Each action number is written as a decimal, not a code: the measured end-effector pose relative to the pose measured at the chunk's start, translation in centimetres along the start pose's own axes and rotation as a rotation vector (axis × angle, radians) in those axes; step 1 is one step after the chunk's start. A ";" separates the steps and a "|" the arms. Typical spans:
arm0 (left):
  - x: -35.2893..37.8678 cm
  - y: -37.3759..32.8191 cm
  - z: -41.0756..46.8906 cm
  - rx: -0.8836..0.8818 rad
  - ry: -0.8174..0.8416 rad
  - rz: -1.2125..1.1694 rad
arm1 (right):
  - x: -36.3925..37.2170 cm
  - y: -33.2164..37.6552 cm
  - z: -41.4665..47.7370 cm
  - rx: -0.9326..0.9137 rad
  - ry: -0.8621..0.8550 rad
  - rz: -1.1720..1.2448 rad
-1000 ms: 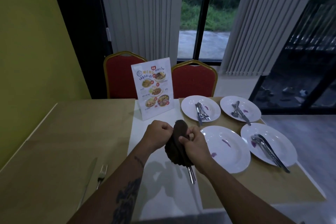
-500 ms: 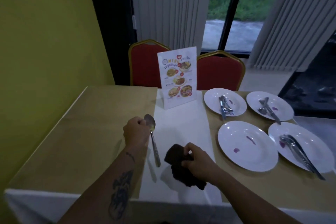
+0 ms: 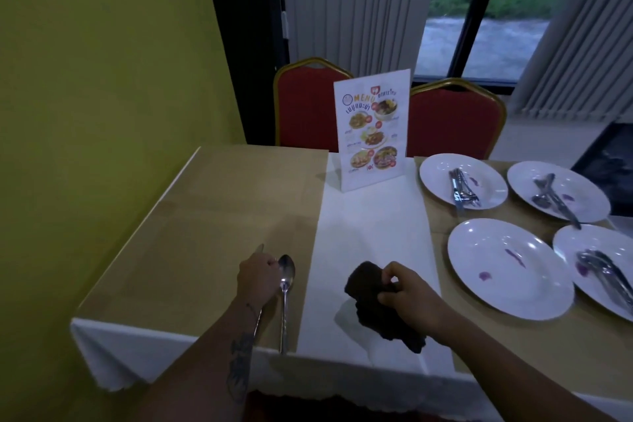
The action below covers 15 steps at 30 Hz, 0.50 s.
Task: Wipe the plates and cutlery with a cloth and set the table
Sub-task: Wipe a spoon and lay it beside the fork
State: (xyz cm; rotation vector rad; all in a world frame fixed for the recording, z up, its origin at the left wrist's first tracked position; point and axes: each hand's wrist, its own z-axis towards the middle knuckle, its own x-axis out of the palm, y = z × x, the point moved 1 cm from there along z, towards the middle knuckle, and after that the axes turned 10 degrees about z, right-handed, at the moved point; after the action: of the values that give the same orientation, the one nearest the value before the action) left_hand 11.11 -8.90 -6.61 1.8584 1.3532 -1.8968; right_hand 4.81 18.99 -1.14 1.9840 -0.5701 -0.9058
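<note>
I'm laying the spoon (image 3: 286,284) down.
Left hand (image 3: 258,279) pinches it, right hand (image 3: 407,295) grips cloth (image 3: 380,312); handle at desk (image 3: 205,250) edge may tip.

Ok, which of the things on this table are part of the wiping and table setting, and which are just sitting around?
Part of the job: dark brown cloth in the right hand; metal spoon by the left hand; four round white plates, three carrying cutlery.
Just there: upright printed menu card; two red chairs with gold frames.

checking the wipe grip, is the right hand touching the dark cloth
Touching: the head view shows the right hand pinching the dark cloth.
</note>
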 end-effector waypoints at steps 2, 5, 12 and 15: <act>0.3 -0.2 0.1 0.004 0.026 0.016 | -0.2 -0.2 -0.3 0.003 -0.003 0.017; 0.7 -0.5 0.2 0.031 0.068 0.037 | -0.4 -0.6 -0.8 0.023 -0.004 0.056; 1.0 -1.6 1.1 0.142 0.083 0.132 | -1.0 -1.3 -1.2 0.068 -0.019 0.059; 1.2 -1.9 1.8 0.144 0.101 0.151 | -1.3 -1.6 -1.1 0.078 -0.020 0.061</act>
State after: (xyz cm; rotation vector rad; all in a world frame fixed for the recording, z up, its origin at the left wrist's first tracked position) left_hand 8.32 -8.44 -7.10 2.0862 1.0934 -1.8916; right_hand 4.93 21.30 -1.60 2.0178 -0.6834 -0.8789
